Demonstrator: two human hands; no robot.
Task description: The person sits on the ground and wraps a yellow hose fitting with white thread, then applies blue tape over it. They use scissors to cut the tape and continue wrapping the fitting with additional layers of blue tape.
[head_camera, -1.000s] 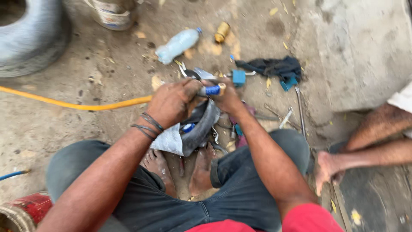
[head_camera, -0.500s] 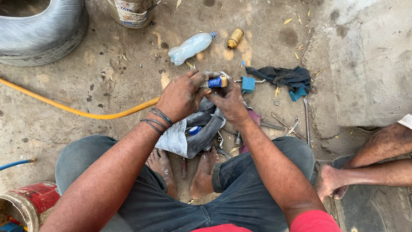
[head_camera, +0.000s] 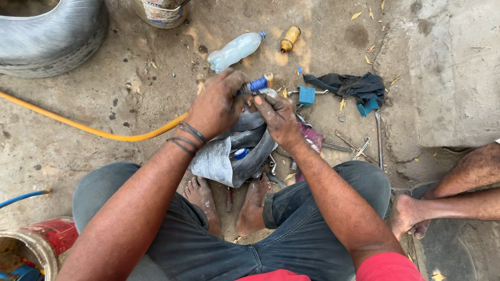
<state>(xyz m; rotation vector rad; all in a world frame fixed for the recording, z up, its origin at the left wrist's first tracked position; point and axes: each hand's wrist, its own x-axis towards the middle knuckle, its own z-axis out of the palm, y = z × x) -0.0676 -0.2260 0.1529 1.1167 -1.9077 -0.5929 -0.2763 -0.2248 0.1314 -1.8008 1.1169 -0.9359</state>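
The blue tool [head_camera: 258,84] sits between my hands, over the tube [head_camera: 245,151] lying by my feet. My left hand [head_camera: 216,104] is closed around its blue grip; my right hand [head_camera: 278,117] pinches the tip with curled fingers. Beyond lie a clear bottle [head_camera: 234,50], a small yellow bottle [head_camera: 290,38] and a blue block [head_camera: 307,96] beside a dark rag [head_camera: 346,86].

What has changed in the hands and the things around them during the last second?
Little changed. Both hands, left hand and right hand, keep gripping the blue-wrapped hose nozzle over the grey inner tube. The yellow hose, plastic bottle and dark rag stayed put.
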